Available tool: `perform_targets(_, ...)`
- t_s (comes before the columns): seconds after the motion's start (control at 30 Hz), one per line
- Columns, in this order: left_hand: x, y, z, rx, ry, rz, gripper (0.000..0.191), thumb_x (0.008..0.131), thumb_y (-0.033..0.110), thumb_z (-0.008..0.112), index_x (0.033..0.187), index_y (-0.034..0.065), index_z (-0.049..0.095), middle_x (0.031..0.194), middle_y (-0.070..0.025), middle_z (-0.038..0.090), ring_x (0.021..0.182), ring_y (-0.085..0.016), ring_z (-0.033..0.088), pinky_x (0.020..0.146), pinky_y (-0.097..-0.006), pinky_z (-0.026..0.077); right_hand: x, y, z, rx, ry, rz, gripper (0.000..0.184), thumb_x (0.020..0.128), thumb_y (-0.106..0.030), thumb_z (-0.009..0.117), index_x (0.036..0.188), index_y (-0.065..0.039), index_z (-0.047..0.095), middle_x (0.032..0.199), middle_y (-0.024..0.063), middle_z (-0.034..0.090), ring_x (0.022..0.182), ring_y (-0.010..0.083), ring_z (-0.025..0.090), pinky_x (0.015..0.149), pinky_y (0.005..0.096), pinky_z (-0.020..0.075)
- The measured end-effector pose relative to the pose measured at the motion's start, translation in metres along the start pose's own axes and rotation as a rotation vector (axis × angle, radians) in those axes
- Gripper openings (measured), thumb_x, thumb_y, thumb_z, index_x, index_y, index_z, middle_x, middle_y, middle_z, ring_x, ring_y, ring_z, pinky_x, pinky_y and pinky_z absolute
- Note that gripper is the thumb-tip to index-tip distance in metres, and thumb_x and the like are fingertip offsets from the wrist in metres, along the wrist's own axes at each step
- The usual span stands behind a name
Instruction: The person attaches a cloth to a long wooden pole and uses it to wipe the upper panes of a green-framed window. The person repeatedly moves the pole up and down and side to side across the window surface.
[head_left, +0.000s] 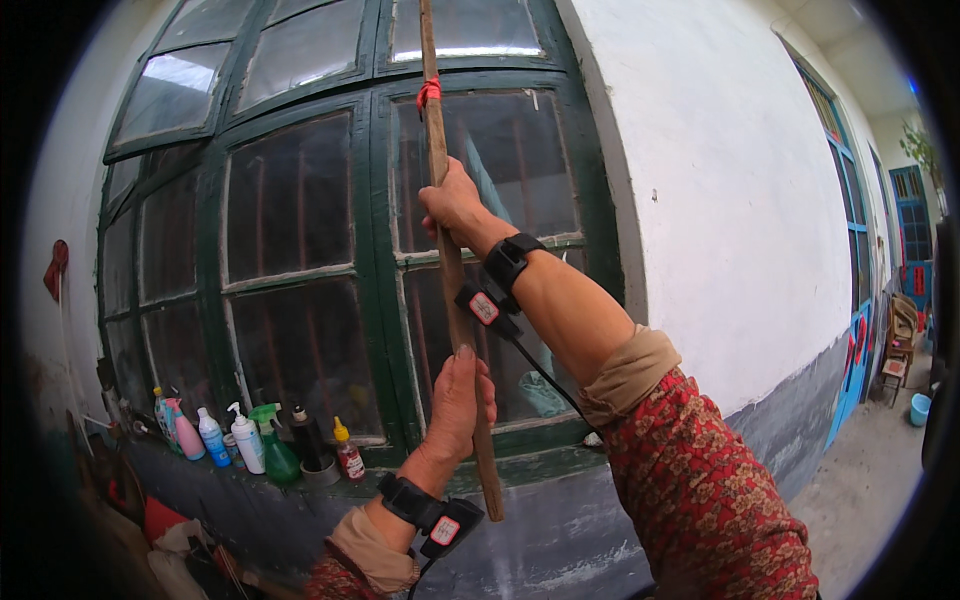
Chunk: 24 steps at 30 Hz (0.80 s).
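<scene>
A long wooden pole (438, 142) stands nearly upright in front of a green-framed window. My right hand (454, 199) is closed around it, below a strip of red cloth (429, 91) tied to the wood. Lower down, my left hand (456, 401) grips the same pole, its thumb pointing up along it. The pole's bottom end shows below my left hand, and its top runs out of the picture. Both wrists wear black straps with small corded devices.
Bottles stand along the window sill, among them a green spray bottle (279, 442), a white pump bottle (247, 439) and a yellow-capped bottle (348, 450). An upper window sash (172, 94) tilts outward at left. A white wall (720, 210) rises at right; a blue basin (920, 409) lies beyond.
</scene>
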<state>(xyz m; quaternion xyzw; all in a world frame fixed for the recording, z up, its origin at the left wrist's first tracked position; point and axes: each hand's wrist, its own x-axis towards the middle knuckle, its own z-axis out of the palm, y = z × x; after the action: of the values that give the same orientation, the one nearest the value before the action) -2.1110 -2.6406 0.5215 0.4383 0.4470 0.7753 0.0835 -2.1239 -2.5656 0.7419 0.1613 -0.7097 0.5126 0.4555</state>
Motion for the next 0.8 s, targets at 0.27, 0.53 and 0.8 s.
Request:
perform_targets(0.27, 0.003, -0.026, 0.01, 0.034, -0.002, -0.041, 0.04, 0.089, 0.05, 0.043, 0.085, 0.0101, 0.043, 0.058, -0.0004, 0.047, 0.042, -0.009, 0.045, 0.037, -0.0216, 0.036, -0.013, 0.021, -0.024, 0.004, 0.039, 0.007, 0.059, 0.078, -0.001, 0.049, 0.132, -0.013, 0.026, 0.076, 0.0092, 0.05, 0.046, 0.0152, 0.049, 0.038, 0.0321, 0.0439)
perform_targets(0.53, 0.002, -0.044, 0.023, 0.089, -0.008, -0.06, 0.038, 0.09, 0.048, 0.043, 0.085, 0.0099, 0.043, 0.058, -0.0007, 0.047, 0.041, -0.009, 0.045, 0.038, -0.0218, 0.036, -0.022, 0.039, -0.049, 0.005, 0.07, -0.051, 0.058, 0.078, 0.0, 0.048, 0.131, -0.008, 0.025, 0.077, 0.0102, 0.05, 0.044, 0.0159, 0.051, 0.037, 0.0317, 0.0439)
perform_targets(0.8, 0.0, -0.058, 0.037, 0.075, -0.061, -0.074, 0.039, 0.09, 0.049, 0.041, 0.087, 0.0105, 0.043, 0.057, -0.0012, 0.048, 0.042, -0.01, 0.046, 0.037, -0.0226, 0.037, -0.036, 0.04, -0.073, -0.014, 0.124, -0.02, 0.058, 0.076, 0.001, 0.046, 0.129, -0.009, 0.027, 0.082, 0.0145, 0.052, 0.046, 0.0188, 0.053, 0.037, 0.0325, 0.0445)
